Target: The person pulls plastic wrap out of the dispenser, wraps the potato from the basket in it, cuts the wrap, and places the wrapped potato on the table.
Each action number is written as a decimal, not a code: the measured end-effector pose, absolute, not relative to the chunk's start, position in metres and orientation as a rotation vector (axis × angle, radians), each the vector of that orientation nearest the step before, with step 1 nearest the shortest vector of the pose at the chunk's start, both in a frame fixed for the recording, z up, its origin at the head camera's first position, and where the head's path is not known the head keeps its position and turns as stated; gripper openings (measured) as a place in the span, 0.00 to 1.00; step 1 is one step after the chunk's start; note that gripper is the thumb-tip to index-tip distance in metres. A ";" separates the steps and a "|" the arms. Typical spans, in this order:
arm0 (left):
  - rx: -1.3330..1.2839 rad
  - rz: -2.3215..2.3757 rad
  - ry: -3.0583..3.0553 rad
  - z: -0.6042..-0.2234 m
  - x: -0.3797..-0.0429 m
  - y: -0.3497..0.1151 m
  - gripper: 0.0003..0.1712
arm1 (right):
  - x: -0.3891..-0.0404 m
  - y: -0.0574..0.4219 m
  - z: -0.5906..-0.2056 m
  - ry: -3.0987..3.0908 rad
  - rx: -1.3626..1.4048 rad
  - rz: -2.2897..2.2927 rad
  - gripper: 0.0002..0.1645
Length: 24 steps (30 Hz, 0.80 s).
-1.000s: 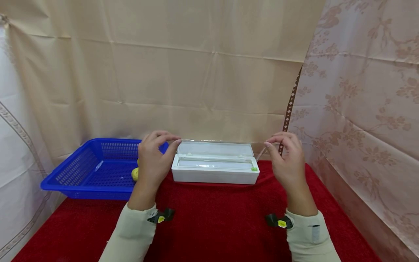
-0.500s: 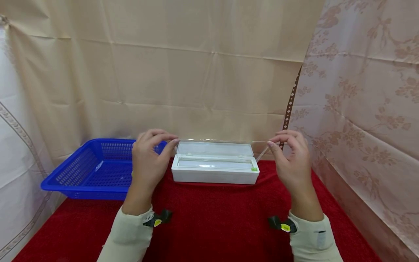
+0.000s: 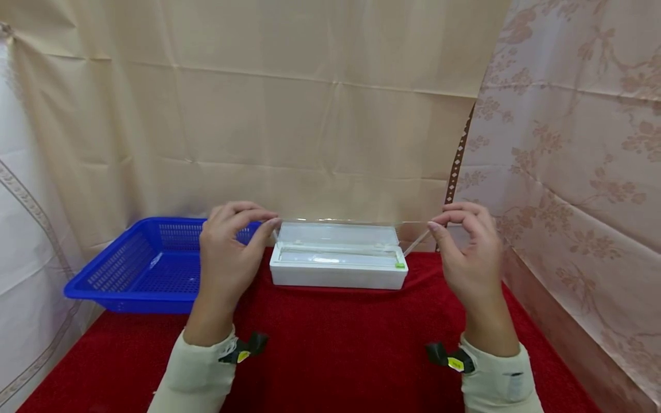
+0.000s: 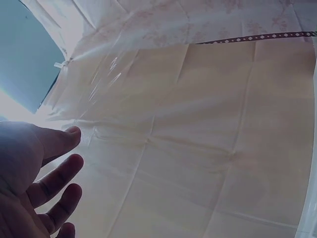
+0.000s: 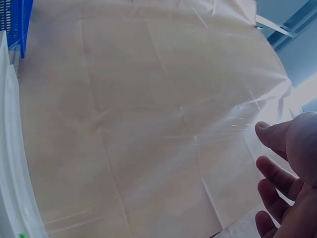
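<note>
Left grip [image 3: 227, 249] and right grip [image 3: 472, 255] stand wider apart than before — both pinch film [image 3: 330, 220] stretched above the box [image 3: 338, 277].

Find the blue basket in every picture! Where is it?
Head: the blue basket is on the left, partly behind the left hand.
Left wrist: not in it.
Right wrist: part of the blue basket peeks into the top-left corner.
Shared landmark: the beige cloth.

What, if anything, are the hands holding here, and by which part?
A sheet of clear film: the left hand and right hand each pinch one end of its upper edge, between thumb and fingers.
</note>
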<state>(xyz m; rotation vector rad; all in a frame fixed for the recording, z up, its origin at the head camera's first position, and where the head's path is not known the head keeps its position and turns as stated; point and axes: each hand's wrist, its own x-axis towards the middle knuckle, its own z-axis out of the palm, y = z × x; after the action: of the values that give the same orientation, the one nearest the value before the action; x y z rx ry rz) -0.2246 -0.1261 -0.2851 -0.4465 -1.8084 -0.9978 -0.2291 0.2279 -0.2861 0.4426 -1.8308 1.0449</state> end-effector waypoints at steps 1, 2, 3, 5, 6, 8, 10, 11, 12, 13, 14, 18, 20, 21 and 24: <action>-0.452 -0.999 -1.806 -0.284 -0.223 -0.126 0.04 | -0.228 0.228 -0.285 -1.828 0.445 1.043 0.06; -0.457 -1.001 -1.802 -0.284 -0.222 -0.126 0.04 | -0.227 0.228 -0.284 -1.827 0.448 1.039 0.06; -0.461 -1.004 -1.797 -0.283 -0.221 -0.126 0.04 | -0.226 0.228 -0.284 -1.827 0.450 1.038 0.06; -0.467 -1.010 -1.785 -0.282 -0.219 -0.126 0.05 | -0.223 0.228 -0.282 -1.827 0.456 1.035 0.06; -0.469 -1.014 -1.777 -0.282 -0.218 -0.126 0.05 | -0.222 0.228 -0.282 -1.830 0.458 1.030 0.06; -0.471 -1.024 -1.762 -0.281 -0.216 -0.127 0.06 | -0.220 0.227 -0.280 -1.835 0.463 1.026 0.06; -0.474 -1.028 -1.752 -0.280 -0.215 -0.127 0.07 | -0.219 0.226 -0.279 -1.837 0.469 1.025 0.06; -0.477 -1.027 -1.748 -0.280 -0.214 -0.127 0.07 | -0.218 0.226 -0.278 -1.837 0.468 1.024 0.06; -0.480 -1.023 -1.746 -0.279 -0.213 -0.127 0.07 | -0.217 0.227 -0.277 -1.834 0.467 1.026 0.06; -0.486 -1.017 -1.746 -0.278 -0.213 -0.127 0.07 | -0.216 0.227 -0.276 -1.831 0.468 1.028 0.06; -0.491 -1.009 -1.749 -0.277 -0.212 -0.127 0.07 | -0.216 0.227 -0.275 -1.827 0.468 1.030 0.06; -0.521 -0.963 -1.773 -0.273 -0.210 -0.127 0.07 | -0.212 0.231 -0.274 -1.837 0.467 1.016 0.06; -0.539 -0.942 -1.783 -0.272 -0.208 -0.128 0.06 | -0.209 0.233 -0.274 -1.854 0.478 0.989 0.07; -0.548 -0.929 -1.786 -0.270 -0.207 -0.129 0.06 | -0.207 0.234 -0.273 -1.870 0.481 0.971 0.07; -0.568 -0.900 -1.793 -0.267 -0.202 -0.132 0.07 | -0.202 0.236 -0.270 -1.916 0.501 0.917 0.09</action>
<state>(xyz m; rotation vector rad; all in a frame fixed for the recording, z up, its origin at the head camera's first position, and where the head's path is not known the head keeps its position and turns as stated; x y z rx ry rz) -0.2025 -0.1321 -0.2674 -0.5678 -1.7927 -0.8998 -0.2018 0.2365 -0.2705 0.5005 -1.9165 0.9174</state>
